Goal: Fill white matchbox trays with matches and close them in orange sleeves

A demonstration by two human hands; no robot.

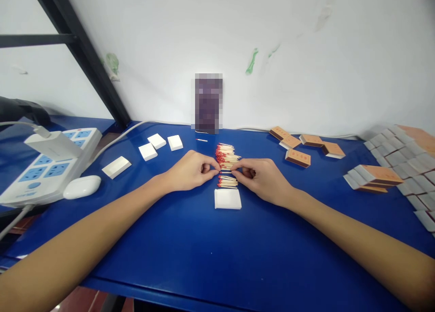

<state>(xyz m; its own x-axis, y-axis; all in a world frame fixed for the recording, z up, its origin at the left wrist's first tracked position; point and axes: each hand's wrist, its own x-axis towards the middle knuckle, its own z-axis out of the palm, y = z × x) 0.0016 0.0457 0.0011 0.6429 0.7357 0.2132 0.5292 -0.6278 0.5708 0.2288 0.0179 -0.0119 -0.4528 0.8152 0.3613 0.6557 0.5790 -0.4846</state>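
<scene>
My left hand point(194, 170) is closed in a pinch at the red-headed end of a match point(225, 172). At the plain end of this same match, the thumb and forefinger of my right hand point(267, 178) pinch together. Just behind it lies a heap of red-tipped matches point(227, 156), heads to the left. A smaller row of matches point(227, 182) lies in front of my fingertips. Nearest to me is a white matchbox tray point(227, 199), and I cannot tell whether its open side faces up.
Several white matchbox trays point(116, 167) lie to the left, near an earbud case point(82, 187) and a power strip point(50, 167). Orange matchbox sleeves point(298, 158) are scattered at the right, before stacked matchboxes point(404, 158). A blurred purple object point(208, 103) leans on the wall.
</scene>
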